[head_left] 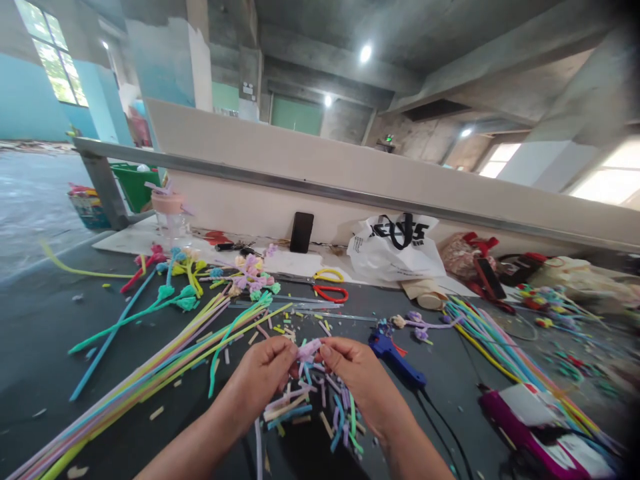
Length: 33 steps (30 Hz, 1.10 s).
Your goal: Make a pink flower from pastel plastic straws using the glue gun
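Over the near middle of a dark worktop [45, 347], pinching a small lilac fuzzy piece [309, 348] from both sides: left hand [265, 373] with thumb and fingertips clamped on one end, right hand [357, 373] clamped on the other. Held low, just above a heap of cut bits [320, 407] in lilac, blue, green and cream.

Just right of the right hand, lying flat with a black cord trailing toward the near edge: a blue glue gun [395, 357]. To the left, fanned across the worktop, a sheaf of long pastel stems [150, 373]; to the right, a second sheaf [505, 353]. Farther back, finished fuzzy flowers [250, 273], a red loop [331, 293], a white plastic bag [393, 248], and a dark phone [301, 232] propped against the back wall.
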Each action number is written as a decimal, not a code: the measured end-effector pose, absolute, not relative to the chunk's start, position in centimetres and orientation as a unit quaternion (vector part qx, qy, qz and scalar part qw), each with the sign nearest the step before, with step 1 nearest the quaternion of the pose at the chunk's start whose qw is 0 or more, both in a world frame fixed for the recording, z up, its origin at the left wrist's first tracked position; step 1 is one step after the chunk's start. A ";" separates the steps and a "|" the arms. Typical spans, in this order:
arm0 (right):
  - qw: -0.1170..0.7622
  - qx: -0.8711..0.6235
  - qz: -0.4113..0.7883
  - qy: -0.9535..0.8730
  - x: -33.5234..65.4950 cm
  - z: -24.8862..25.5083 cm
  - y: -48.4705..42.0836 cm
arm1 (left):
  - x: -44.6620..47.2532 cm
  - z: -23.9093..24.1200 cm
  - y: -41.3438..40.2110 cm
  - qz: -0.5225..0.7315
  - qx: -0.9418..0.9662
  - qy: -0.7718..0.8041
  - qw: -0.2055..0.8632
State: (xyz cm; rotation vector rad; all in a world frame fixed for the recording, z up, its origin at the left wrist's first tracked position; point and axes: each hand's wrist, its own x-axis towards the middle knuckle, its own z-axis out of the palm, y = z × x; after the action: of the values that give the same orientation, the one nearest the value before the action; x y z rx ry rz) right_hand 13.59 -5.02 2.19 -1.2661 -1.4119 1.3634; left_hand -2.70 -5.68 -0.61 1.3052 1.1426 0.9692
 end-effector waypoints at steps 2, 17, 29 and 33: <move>0.409 -0.503 0.542 -0.535 13.5 1.7 -4.7 | -2.7 -0.6 -5.7 0.398 0.555 0.487 0.544; 0.463 -0.483 0.591 -0.451 13.9 0.6 -4.5 | -2.0 0.2 -5.8 0.377 0.537 0.486 0.577; 0.469 -0.469 0.599 -0.449 13.9 0.4 -4.5 | -2.5 0.4 -5.8 0.348 0.563 0.461 0.591; 0.468 -0.472 0.597 -0.449 13.9 0.4 -4.6 | -2.4 0.1 -5.9 0.346 0.567 0.471 0.580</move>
State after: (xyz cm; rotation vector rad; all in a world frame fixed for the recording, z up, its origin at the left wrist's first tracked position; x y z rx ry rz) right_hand 13.90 -4.56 0.42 -1.1587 -1.1026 1.4644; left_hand -2.38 -5.93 0.12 1.3255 1.1001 0.8087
